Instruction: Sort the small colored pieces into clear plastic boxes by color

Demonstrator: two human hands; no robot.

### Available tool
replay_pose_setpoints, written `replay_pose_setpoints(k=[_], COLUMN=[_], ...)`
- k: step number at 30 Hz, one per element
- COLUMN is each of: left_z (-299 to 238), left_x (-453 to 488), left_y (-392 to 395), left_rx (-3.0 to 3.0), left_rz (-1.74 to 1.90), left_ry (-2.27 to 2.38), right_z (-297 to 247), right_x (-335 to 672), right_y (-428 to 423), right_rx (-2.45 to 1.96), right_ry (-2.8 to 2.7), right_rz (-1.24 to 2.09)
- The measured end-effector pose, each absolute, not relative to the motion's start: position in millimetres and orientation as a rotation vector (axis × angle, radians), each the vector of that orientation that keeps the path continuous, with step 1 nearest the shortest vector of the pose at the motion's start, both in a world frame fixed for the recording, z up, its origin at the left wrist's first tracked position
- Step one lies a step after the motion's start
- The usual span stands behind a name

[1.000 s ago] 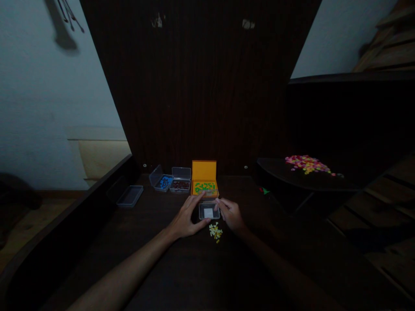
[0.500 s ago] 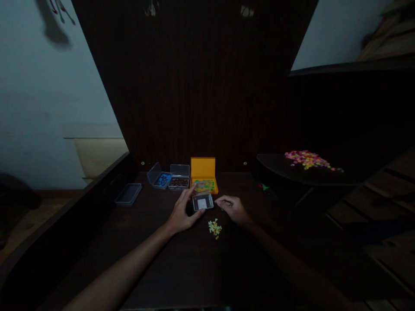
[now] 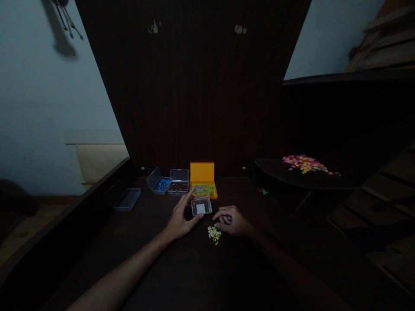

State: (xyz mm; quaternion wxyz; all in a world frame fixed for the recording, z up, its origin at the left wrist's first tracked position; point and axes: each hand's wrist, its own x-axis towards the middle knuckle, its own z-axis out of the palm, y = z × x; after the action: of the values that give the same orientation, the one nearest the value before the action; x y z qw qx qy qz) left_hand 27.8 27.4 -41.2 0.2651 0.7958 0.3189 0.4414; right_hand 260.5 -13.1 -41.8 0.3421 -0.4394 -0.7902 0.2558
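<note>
A small clear plastic box with its lid raised sits on the dark table, and my left hand grips its left side between thumb and fingers. My right hand rests just right of a little heap of yellow and white pieces, its fingers curled in a pinch at the heap's edge; what they hold is too small to see. Behind the clear box stands an open orange box holding green and yellow pieces.
Two open clear boxes, one with blue pieces and one with dark red pieces, sit left of the orange box. An empty clear tray lies further left. A pile of pink and yellow pieces covers a dark shelf at right.
My right hand has left the clear box and dropped back to the yellow heap. The box's lid has come up, and my left hand stays on the box.
</note>
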Motion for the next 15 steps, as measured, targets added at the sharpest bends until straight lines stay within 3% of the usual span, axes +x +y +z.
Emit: replay_pose_setpoints(k=[15], left_z=[-34.5], left_x=[28.7], left_y=[21.3], left_rx=[2.276], left_rz=[1.077], left_ry=[0.839], right_z=[-45.8], right_x=[258.6], right_y=[-18.9], right_rx=[-1.087], right_ry=[-2.199], right_rz=[0.642])
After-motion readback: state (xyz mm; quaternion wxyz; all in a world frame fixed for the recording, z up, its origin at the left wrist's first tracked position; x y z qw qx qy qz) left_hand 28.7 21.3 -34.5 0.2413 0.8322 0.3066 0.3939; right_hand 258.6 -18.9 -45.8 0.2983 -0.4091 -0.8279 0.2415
